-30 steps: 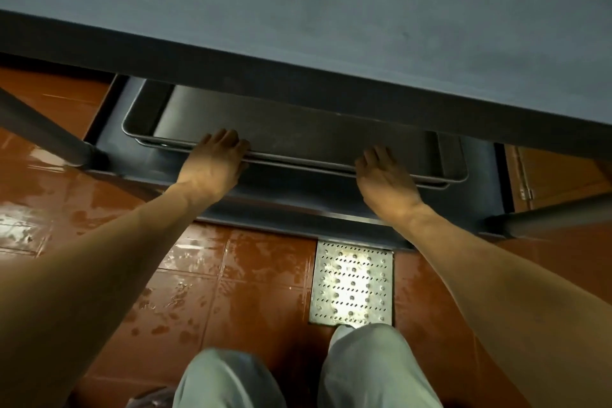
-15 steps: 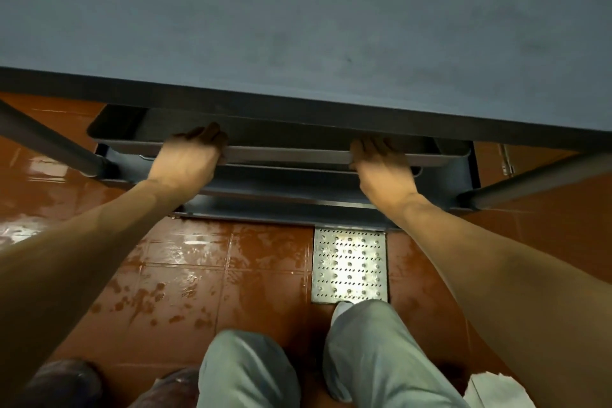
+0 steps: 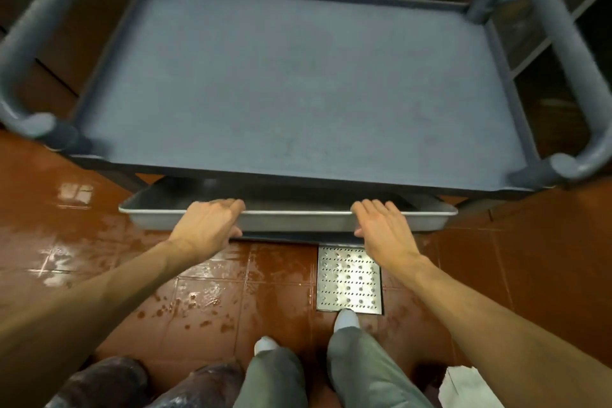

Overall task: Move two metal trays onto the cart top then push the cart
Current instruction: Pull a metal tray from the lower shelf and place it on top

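Tray partly clear of the lower shelf, both my hands on its near rim.

My left hand (image 3: 207, 220) and right hand (image 3: 384, 225) curl fingers over the metal tray's (image 3: 291, 220) front lip, thumbs under, spaced wide to keep it level. It juts out beneath the cart top (image 3: 298, 76), which stands bare to receive it. Whether a second tray sits beneath, I cannot tell.

one cart (image 3: 298, 83), one tray (image 3: 298, 220), two hands

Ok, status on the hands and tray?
Left hand and right hand gripping the tray, half out from under the cart top. Top bare, nothing blocking.
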The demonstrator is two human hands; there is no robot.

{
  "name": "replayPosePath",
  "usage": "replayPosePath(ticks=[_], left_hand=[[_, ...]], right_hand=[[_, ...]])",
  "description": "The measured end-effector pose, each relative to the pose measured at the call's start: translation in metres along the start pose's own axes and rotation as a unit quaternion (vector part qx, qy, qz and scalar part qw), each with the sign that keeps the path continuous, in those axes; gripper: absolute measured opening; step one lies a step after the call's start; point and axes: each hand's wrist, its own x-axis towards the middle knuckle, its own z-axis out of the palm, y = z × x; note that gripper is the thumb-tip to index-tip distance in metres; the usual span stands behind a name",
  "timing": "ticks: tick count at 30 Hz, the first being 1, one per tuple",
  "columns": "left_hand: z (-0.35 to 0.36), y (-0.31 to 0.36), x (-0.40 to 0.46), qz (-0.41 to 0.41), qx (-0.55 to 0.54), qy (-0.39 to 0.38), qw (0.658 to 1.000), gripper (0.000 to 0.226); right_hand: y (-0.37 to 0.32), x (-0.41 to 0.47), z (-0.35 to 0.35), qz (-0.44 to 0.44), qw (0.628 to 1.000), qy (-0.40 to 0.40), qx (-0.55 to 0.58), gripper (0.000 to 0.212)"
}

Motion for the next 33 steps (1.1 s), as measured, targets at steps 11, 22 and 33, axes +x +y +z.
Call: replayPosePath(ticks=[11, 22, 33], left_hand=[[-0.062, 0.007, -0.056, 0.026, 0.047, -0.003, 0.999, 0.059], [-0.142, 0.039, -0.104, -0.001, -0.014, 0.048, 0.999, 0.057], [-0.254, 0.048, -0.144, -0.003, -0.056, 0.113, 0.992, 0.052]], right_hand=[[-0.021, -0.06, -0.074, -0.001, 0.999, 0.03, 0.011, 0.046], [-0.036, -0.086, -0.194, -0.057, 0.996, 0.06, -0.029, 0.03], [-0.052, -0.132, -0.294, 0.012, 0.987, 0.158, 0.011, 0.04]])
